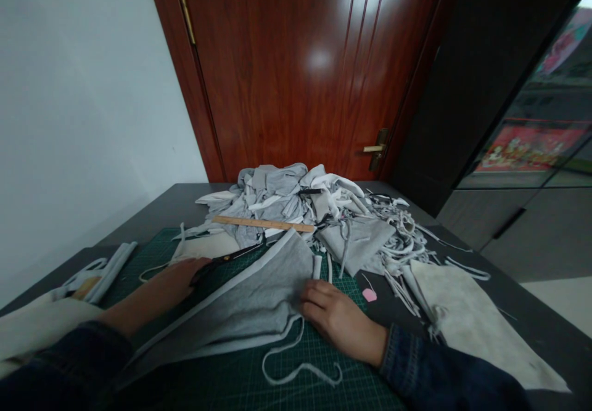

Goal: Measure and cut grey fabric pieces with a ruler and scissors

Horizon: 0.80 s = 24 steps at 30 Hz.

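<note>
My left hand (190, 270) is closed round the black handles of a pair of scissors (226, 258), whose blades point to the right, just above a piece of grey fabric (250, 300). This fabric has a pale edge and stretches from near my left forearm to the middle of the mat. At its right end, the fingers of my right hand (340, 318) are closed on the fabric's edge; the thumb is hidden. A thin pale strip (300, 371) curls over the green cutting mat (222, 380) below the fabric.
Behind lies a heap of grey and white fabric scraps (277, 189) with a wooden ruler (263, 223) across its front. Cut strips (407, 238) tangle at the right. A pink tag (369, 294) and a cream cloth (481, 318) lie nearer. A door (296, 78) stands beyond the table.
</note>
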Available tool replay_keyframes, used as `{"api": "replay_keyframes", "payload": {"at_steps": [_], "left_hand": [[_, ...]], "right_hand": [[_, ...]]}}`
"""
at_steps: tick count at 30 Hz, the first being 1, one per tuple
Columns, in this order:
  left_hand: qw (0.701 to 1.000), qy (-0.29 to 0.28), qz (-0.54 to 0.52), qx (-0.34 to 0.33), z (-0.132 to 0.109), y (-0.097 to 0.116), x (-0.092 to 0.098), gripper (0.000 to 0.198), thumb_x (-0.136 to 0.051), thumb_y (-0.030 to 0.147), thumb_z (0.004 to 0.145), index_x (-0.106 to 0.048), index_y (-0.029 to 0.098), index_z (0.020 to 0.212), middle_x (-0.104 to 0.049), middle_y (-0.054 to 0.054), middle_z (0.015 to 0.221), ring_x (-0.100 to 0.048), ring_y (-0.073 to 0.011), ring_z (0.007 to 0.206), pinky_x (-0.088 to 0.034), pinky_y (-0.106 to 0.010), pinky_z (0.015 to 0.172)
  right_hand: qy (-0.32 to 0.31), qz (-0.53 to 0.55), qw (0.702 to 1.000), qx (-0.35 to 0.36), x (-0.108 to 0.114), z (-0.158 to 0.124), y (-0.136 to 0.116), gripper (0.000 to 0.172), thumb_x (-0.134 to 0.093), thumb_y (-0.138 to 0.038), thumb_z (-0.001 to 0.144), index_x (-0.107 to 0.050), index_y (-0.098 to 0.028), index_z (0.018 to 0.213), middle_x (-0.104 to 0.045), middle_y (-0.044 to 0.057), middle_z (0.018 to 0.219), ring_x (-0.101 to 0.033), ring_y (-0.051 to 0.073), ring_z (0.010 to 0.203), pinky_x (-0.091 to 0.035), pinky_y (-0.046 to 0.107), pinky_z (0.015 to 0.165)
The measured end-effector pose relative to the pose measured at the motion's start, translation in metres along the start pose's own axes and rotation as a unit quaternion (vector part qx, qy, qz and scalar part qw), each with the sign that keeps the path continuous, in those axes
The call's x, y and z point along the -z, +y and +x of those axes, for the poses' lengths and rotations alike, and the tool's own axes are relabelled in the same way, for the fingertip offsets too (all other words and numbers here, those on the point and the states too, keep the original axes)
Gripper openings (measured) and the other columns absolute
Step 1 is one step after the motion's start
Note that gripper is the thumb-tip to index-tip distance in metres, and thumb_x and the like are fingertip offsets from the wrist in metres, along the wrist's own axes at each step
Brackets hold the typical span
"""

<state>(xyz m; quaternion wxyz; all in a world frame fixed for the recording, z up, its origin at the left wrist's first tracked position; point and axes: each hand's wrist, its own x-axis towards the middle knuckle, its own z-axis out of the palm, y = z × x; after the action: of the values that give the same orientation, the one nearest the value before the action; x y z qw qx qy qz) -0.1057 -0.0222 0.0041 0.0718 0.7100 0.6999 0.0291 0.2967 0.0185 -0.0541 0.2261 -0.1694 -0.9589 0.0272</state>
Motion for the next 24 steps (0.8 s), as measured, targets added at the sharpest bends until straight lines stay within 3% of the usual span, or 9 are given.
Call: {"api": "replay_keyframes", "payload": {"at_steps": [4, 8, 10, 12, 15, 17, 18, 21, 24], "left_hand": [[0.999, -0.023, 0.022, 0.007, 0.003, -0.001, 0.012, 0.062, -0.052, 0.005, 0.084, -0.061, 0.006, 0.146, -0.068, -0.017, 0.143, -0.061, -0.0356, 0.135, -0.039, -0.046, 0.118], [0.997, -0.06, 0.039, 0.018, 0.009, -0.002, 0.023, 0.066, -0.065, 0.002, 0.078, -0.065, 0.009, 0.144, -0.068, -0.02, 0.141, -0.064, -0.0376, 0.132, -0.043, -0.047, 0.116], [0.997, -0.043, 0.055, 0.031, 0.007, 0.013, 0.025, 0.061, -0.058, 0.001, 0.084, -0.064, 0.007, 0.144, -0.066, -0.023, 0.143, -0.063, -0.0401, 0.132, -0.045, -0.05, 0.114], [0.997, 0.0, 0.074, 0.031, 0.0, 0.045, 0.022, 0.053, -0.043, 0.002, 0.094, -0.065, 0.006, 0.141, -0.065, -0.026, 0.14, -0.064, -0.0416, 0.129, -0.047, -0.054, 0.11], [0.995, 0.041, 0.037, -0.086, -0.011, 0.111, 0.004, 0.049, -0.034, 0.005, 0.1, -0.072, 0.011, 0.131, -0.07, -0.019, 0.131, -0.066, -0.034, 0.123, -0.049, -0.05, 0.11], [0.971, -0.013, -0.058, -0.23, -0.014, 0.148, -0.018, 0.047, -0.042, 0.004, 0.098, -0.072, 0.016, 0.132, -0.072, -0.012, 0.133, -0.065, -0.0261, 0.127, -0.047, -0.04, 0.115], [0.96, -0.016, -0.099, -0.263, -0.013, 0.16, -0.031, 0.052, -0.042, 0.003, 0.097, -0.068, 0.019, 0.139, -0.07, -0.009, 0.14, -0.062, -0.0222, 0.132, -0.045, -0.036, 0.118], [0.958, -0.014, -0.111, -0.264, -0.001, 0.162, -0.063, 0.055, -0.048, 0.01, 0.102, -0.055, 0.021, 0.155, -0.056, -0.007, 0.161, -0.047, -0.021, 0.151, -0.033, -0.039, 0.129], [0.958, -0.013, -0.061, -0.281, 0.013, 0.133, -0.073, 0.054, -0.053, 0.03, 0.108, -0.046, 0.034, 0.161, -0.042, 0.0, 0.17, -0.03, -0.0247, 0.161, -0.018, -0.05, 0.134]], "right_hand": [[-0.02, 0.034, 0.999, 0.024, 0.006, -0.001, 0.003, 0.023, -0.054, -0.015, 0.106, -0.072, -0.019, 0.12, -0.073, 0.008, 0.12, -0.064, 0.022, 0.122, -0.035, 0.046, 0.128], [-0.015, 0.022, 0.999, -0.029, 0.011, -0.005, 0.016, 0.035, -0.051, -0.009, 0.104, -0.068, -0.018, 0.134, -0.07, 0.012, 0.133, -0.062, 0.023, 0.13, -0.04, 0.043, 0.125], [-0.021, 0.005, 0.999, -0.034, 0.01, -0.006, 0.021, 0.032, -0.052, -0.009, 0.104, -0.07, -0.017, 0.129, -0.072, 0.012, 0.129, -0.066, 0.023, 0.123, -0.04, 0.044, 0.126], [-0.021, -0.009, 0.999, -0.026, 0.009, -0.006, 0.023, 0.026, -0.054, -0.01, 0.104, -0.073, -0.016, 0.121, -0.074, 0.011, 0.122, -0.068, 0.024, 0.119, -0.039, 0.046, 0.126], [-0.007, -0.022, 1.0, -0.015, 0.007, -0.005, 0.023, 0.021, -0.055, -0.011, 0.104, -0.074, -0.015, 0.112, -0.074, 0.011, 0.118, -0.067, 0.025, 0.118, -0.042, 0.045, 0.124], [-0.001, -0.021, 1.0, -0.002, 0.007, -0.005, 0.022, 0.02, -0.054, -0.01, 0.104, -0.073, -0.015, 0.11, -0.074, 0.011, 0.118, -0.066, 0.025, 0.119, -0.043, 0.044, 0.123], [-0.001, -0.018, 1.0, 0.007, 0.007, -0.005, 0.021, 0.02, -0.054, -0.01, 0.103, -0.072, -0.014, 0.111, -0.073, 0.012, 0.118, -0.066, 0.025, 0.12, -0.044, 0.044, 0.123], [-0.016, -0.008, 0.999, 0.034, 0.011, -0.007, 0.021, 0.021, -0.054, -0.006, 0.1, -0.071, -0.013, 0.11, -0.073, 0.012, 0.114, -0.066, 0.025, 0.118, -0.043, 0.043, 0.123], [-0.052, -0.004, 0.998, 0.035, 0.017, -0.009, 0.018, 0.017, -0.058, -0.006, 0.094, -0.071, -0.013, 0.103, -0.071, 0.011, 0.104, -0.066, 0.025, 0.108, -0.045, 0.045, 0.121]]}}
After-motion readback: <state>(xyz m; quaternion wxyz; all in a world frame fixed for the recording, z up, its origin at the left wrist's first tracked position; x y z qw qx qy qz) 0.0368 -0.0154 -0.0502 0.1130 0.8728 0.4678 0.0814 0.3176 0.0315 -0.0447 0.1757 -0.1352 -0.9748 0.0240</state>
